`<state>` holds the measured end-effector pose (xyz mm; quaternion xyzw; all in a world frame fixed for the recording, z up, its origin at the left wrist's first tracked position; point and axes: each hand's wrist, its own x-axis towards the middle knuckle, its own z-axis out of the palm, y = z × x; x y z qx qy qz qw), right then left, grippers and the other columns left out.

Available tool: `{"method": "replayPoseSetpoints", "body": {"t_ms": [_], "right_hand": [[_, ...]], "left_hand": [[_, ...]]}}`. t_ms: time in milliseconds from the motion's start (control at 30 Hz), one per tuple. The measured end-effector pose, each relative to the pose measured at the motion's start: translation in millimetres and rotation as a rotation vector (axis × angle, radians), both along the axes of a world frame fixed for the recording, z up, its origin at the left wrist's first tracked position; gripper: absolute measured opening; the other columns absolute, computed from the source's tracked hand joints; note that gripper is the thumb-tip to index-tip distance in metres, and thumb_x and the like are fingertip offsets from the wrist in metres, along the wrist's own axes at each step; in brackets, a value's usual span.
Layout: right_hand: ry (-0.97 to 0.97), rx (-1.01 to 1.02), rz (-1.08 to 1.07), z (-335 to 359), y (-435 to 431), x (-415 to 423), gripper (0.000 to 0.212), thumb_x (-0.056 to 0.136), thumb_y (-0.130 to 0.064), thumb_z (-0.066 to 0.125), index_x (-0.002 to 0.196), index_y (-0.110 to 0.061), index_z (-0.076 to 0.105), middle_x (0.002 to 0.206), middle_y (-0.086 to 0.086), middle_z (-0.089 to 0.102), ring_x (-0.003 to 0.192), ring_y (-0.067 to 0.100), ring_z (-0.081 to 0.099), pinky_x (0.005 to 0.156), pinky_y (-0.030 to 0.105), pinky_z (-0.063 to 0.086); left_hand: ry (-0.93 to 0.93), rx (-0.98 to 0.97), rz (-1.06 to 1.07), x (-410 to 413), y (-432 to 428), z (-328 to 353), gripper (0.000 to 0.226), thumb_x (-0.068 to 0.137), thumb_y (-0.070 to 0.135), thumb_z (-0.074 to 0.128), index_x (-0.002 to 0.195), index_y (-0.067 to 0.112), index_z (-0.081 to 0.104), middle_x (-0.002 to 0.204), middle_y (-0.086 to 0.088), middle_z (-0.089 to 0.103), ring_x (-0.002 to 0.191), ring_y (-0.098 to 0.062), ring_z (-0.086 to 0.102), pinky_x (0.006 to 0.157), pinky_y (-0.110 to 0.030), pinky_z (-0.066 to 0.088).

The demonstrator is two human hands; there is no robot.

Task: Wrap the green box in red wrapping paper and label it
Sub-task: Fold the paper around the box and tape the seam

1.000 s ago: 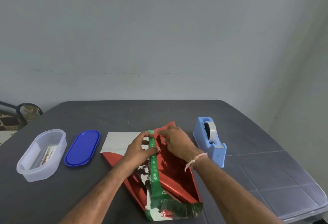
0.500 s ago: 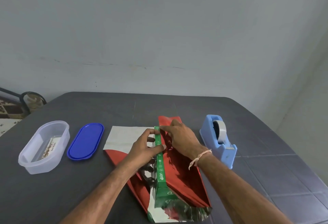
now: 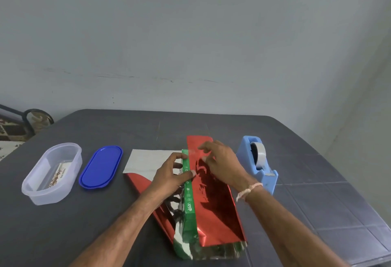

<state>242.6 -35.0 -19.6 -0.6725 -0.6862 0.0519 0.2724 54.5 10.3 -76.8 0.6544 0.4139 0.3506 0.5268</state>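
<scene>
The long green box [image 3: 188, 190] lies lengthwise on the dark table, mostly covered by shiny red wrapping paper [image 3: 213, 201] folded over its right side. Only a narrow green strip shows. The paper's white underside [image 3: 148, 162] spreads out to the left. My left hand [image 3: 169, 177] grips the box's left edge, thumb pressing on the green strip and the paper's edge. My right hand [image 3: 222, 165] hovers over the red paper near the far end, fingers spread and relaxed; whether they touch the paper is unclear.
A blue tape dispenser [image 3: 259, 163] with a tape roll stands right of the box. A blue lid [image 3: 101, 167] and a clear plastic container [image 3: 53, 172] holding a printed card lie to the left. The table [image 3: 317, 199] ends near the right and front.
My right hand has lifted its fingers from pressing the paper's edge near the green strip and spread them above the red paper. My left hand keeps its hold. The camera has tilted slightly.
</scene>
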Motion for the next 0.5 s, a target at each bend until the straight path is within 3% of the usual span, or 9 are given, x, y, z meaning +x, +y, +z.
{"method": "replayPoseSetpoints", "body": {"t_ms": [100, 200, 267, 333, 400, 500], "right_hand": [[-0.011, -0.030, 0.007, -4.2, -39.0, 4.4, 0.029, 0.089, -0.035, 0.075, 0.118, -0.033, 0.071, 0.112, -0.010, 0.059, 0.098, 0.008, 0.057, 0.086, 0.031, 0.052], [-0.021, -0.151, 0.054, -11.0, -72.2, 6.7, 0.049, 0.081, -0.058, 0.076, 0.125, -0.040, 0.067, 0.115, -0.015, 0.054, 0.104, 0.005, 0.053, 0.091, 0.028, 0.050], [-0.012, -0.158, 0.066, -15.2, -82.7, 7.4, 0.056, 0.079, -0.061, 0.077, 0.129, -0.039, 0.065, 0.120, -0.014, 0.053, 0.109, 0.008, 0.049, 0.093, 0.027, 0.046], [-0.009, -0.135, 0.072, -17.7, -86.3, 6.4, 0.058, 0.078, -0.061, 0.078, 0.130, -0.038, 0.065, 0.122, -0.013, 0.053, 0.111, 0.011, 0.048, 0.094, 0.026, 0.044], [0.001, -0.117, 0.070, -19.9, -86.2, 6.0, 0.060, 0.078, -0.061, 0.078, 0.131, -0.037, 0.065, 0.122, -0.012, 0.053, 0.111, 0.012, 0.049, 0.096, 0.028, 0.046], [0.017, -0.114, 0.073, -22.4, -87.9, 6.0, 0.063, 0.077, -0.062, 0.079, 0.131, -0.033, 0.064, 0.123, -0.010, 0.054, 0.111, 0.014, 0.051, 0.098, 0.032, 0.049]], "left_hand": [[0.019, 0.037, 0.022, -0.3, -3.8, 0.9, 0.039, 0.082, 0.039, 0.084, 0.112, 0.048, 0.059, 0.117, 0.005, 0.066, 0.089, -0.019, 0.075, 0.081, -0.044, 0.063], [0.056, 0.098, 0.045, 0.5, -9.6, 3.3, 0.038, 0.080, 0.041, 0.083, 0.111, 0.047, 0.060, 0.120, 0.010, 0.063, 0.097, -0.023, 0.073, 0.082, -0.051, 0.062], [0.093, 0.169, 0.067, 2.7, -12.5, 5.3, 0.033, 0.081, 0.039, 0.083, 0.107, 0.042, 0.064, 0.123, 0.015, 0.060, 0.099, -0.022, 0.071, 0.087, -0.050, 0.059], [0.095, 0.228, 0.096, 4.5, -18.5, 8.5, 0.019, 0.084, 0.033, 0.083, 0.097, 0.036, 0.069, 0.122, 0.015, 0.064, 0.084, -0.015, 0.072, 0.084, -0.042, 0.058], [0.062, 0.206, 0.100, 4.4, -25.1, 10.3, 0.009, 0.086, 0.028, 0.081, 0.089, 0.033, 0.074, 0.111, 0.013, 0.073, 0.076, -0.011, 0.074, 0.086, -0.042, 0.059], [-0.005, 0.071, 0.019, -4.9, -35.4, 13.0, 0.017, 0.087, 0.031, 0.081, 0.103, 0.037, 0.076, 0.112, 0.012, 0.075, 0.094, -0.012, 0.074, 0.099, -0.043, 0.056]]}}
